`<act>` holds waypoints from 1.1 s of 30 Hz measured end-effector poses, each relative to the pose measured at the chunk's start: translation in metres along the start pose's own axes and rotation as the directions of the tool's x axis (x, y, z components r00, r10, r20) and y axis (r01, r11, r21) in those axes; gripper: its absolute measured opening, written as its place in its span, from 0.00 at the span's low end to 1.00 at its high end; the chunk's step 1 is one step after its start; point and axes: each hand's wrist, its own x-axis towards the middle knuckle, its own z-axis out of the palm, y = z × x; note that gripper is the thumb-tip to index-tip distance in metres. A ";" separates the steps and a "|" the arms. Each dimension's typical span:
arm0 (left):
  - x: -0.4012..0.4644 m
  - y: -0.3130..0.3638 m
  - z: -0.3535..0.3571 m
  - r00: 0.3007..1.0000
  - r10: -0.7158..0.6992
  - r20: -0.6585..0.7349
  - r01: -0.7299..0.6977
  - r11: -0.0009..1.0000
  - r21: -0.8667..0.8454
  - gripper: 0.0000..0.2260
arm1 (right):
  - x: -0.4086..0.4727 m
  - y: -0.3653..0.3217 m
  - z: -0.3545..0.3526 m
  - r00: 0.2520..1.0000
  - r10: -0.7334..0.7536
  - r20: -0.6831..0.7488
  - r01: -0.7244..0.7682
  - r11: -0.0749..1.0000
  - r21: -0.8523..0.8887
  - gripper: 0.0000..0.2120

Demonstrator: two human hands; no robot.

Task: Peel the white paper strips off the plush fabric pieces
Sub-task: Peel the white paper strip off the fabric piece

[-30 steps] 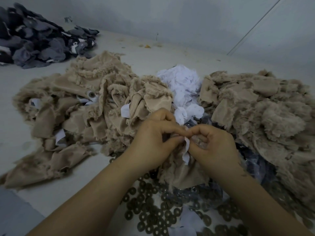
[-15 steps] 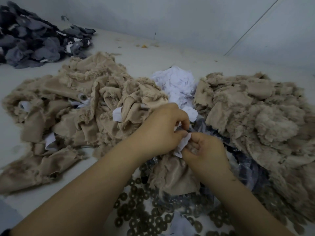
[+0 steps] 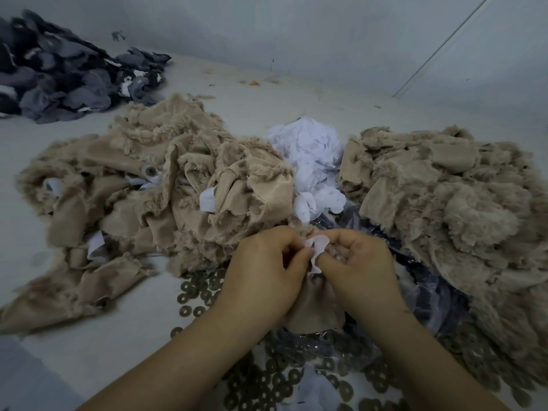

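A beige plush fabric piece [image 3: 314, 310] hangs between my two hands over the near middle of the table. A white paper strip [image 3: 318, 250] curls up from its top edge. My left hand [image 3: 267, 271] pinches the left end of the strip and the fabric edge. My right hand [image 3: 358, 265] pinches the strip from the right, thumb against fingers. A large heap of beige plush pieces [image 3: 166, 185], some with white strips showing, lies to the left. Another beige heap [image 3: 450, 203] lies to the right. The fabric under my fingers is hidden.
A pile of crumpled white paper strips [image 3: 311, 155] lies between the two beige heaps. Dark grey fabric pieces [image 3: 59, 81] are heaped at the far left. Several small dark rings [image 3: 204, 292] are scattered by my wrists, beside a clear plastic bag [image 3: 427, 301]. A grey wall runs along the back.
Both hands have stayed together on the strip, and the view shifted slightly. More of the white strip now curls free between my fingertips.
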 end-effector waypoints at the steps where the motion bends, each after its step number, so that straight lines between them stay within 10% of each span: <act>1: 0.002 0.001 0.000 1.000 0.003 -0.011 -0.003 1.000 0.000 0.06 | -0.001 -0.001 0.000 1.000 -0.002 -0.002 0.002 1.000 0.001 0.08; 17: 0.038 0.027 -0.016 0.899 0.383 0.211 -0.435 0.832 0.343 0.04 | -0.002 0.005 0.002 0.992 -0.117 0.042 0.122 0.985 -0.125 0.07; 27: 0.017 0.011 -0.011 0.991 0.106 -0.080 -0.108 0.994 -0.022 0.05 | -0.003 0.000 0.000 1.000 -0.007 0.002 0.006 0.986 0.168 0.06; 33: 0.000 0.009 -0.019 0.978 0.205 0.022 -0.205 0.979 -0.020 0.09 | -0.005 -0.005 0.001 1.000 0.010 -0.008 -0.008 0.981 0.195 0.12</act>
